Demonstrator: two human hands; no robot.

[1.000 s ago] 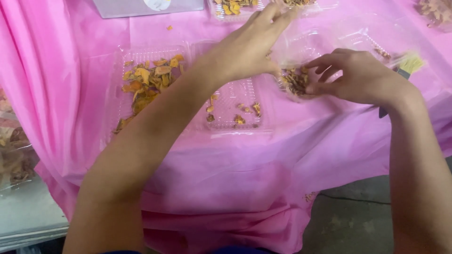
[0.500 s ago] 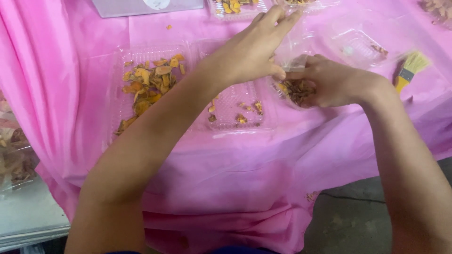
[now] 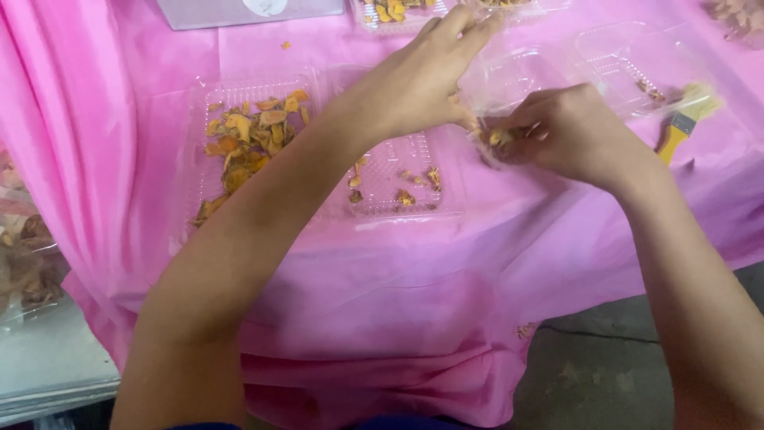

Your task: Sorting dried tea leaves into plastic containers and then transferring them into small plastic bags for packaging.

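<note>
My right hand (image 3: 569,135) is curled around a small heap of dried brown-orange flakes (image 3: 500,137) at the edge of a clear plastic clamshell tray (image 3: 509,80). My left hand (image 3: 418,76) reaches across with fingers spread and rests on that tray's near-left side, thumb next to the flakes. Under my left forearm lies another open clear clamshell (image 3: 398,171): its left half holds many orange dried pieces (image 3: 247,139), its right half only a few crumbs. All of it rests on a pink cloth-covered table (image 3: 358,302).
A yellow-handled brush (image 3: 684,119) lies to the right of my right hand. A further clear tray (image 3: 637,60) sits behind it, more filled trays (image 3: 394,12) line the far edge, and a grey box (image 3: 239,12) stands at the back. A bag of brown pieces (image 3: 28,255) is at the left.
My right hand has drawn the flake heap leftward toward my left hand and closed more tightly over it. The left hand has stayed on the tray.
</note>
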